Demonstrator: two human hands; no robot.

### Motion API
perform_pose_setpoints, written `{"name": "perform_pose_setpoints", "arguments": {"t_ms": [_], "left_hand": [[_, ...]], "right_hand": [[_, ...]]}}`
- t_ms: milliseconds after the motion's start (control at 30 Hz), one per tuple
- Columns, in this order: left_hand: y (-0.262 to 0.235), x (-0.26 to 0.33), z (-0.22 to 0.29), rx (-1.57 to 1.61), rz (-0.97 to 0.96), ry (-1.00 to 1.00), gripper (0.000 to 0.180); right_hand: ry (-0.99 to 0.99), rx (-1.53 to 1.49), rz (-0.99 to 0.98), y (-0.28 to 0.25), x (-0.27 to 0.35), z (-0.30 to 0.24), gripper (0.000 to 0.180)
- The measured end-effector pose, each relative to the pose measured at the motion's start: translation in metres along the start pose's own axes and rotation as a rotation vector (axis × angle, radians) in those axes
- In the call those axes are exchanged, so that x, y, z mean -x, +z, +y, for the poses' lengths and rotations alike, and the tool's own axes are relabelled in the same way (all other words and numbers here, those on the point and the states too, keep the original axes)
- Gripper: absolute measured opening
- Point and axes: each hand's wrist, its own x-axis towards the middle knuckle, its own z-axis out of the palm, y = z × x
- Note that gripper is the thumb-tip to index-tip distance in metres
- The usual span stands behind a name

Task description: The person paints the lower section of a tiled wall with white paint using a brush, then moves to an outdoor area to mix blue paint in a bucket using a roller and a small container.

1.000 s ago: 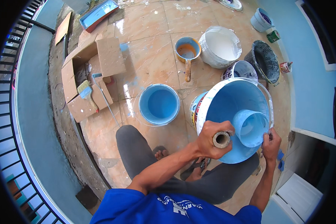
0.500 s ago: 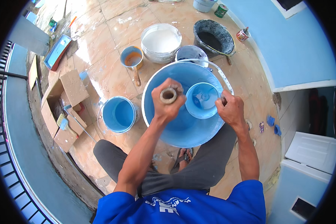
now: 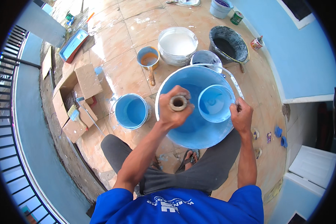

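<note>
A large bucket (image 3: 183,136) with light blue paint stands between my knees, its white handle (image 3: 233,78) leaning on the far right rim. My left hand (image 3: 175,108) is closed around the top of an upright hollow pipe (image 3: 178,103) above the bucket; the pipe's lower part is hidden. In my right hand (image 3: 242,114), closed at the bucket's right rim, is the short handle of a blue dipper (image 3: 214,103). The dipper sits over the paint inside the bucket, with a little blue paint at its bottom.
To the left stand a smaller blue paint bucket (image 3: 131,111) and an open cardboard box (image 3: 89,80) with a brush (image 3: 74,114). Beyond the large bucket are an orange-stained dipper (image 3: 148,58), a white paint bucket (image 3: 178,42) and a dark bucket (image 3: 229,44). A blue wall (image 3: 287,56) rises at right.
The view has shifted, so everything sits further right in it. The dipper has tilted slightly and the paint inside it has shifted. Both hands keep their grips.
</note>
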Motion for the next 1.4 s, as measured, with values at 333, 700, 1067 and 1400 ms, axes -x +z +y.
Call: {"name": "perform_pose_setpoints", "arguments": {"t_ms": [333,700,1067,1400], "left_hand": [[-0.018,0.036,0.007,0.002,0.030,0.134,0.018],[-0.004,-0.001,-0.022,0.118,0.181,0.165,0.016],[-0.026,0.017,0.004,-0.063,0.003,0.144,0.017],[0.015,0.008,-0.033,0.148,0.088,-0.058,0.020]], "right_hand": [[0.177,-0.114,0.044,0.010,0.032,0.020,0.021],[0.232,-0.215,0.102,0.015,0.039,-0.006,0.022],[0.125,-0.125,0.016,0.012,0.045,-0.014,0.021],[0.114,-0.216,0.050,0.002,0.054,-0.011,0.022]]}}
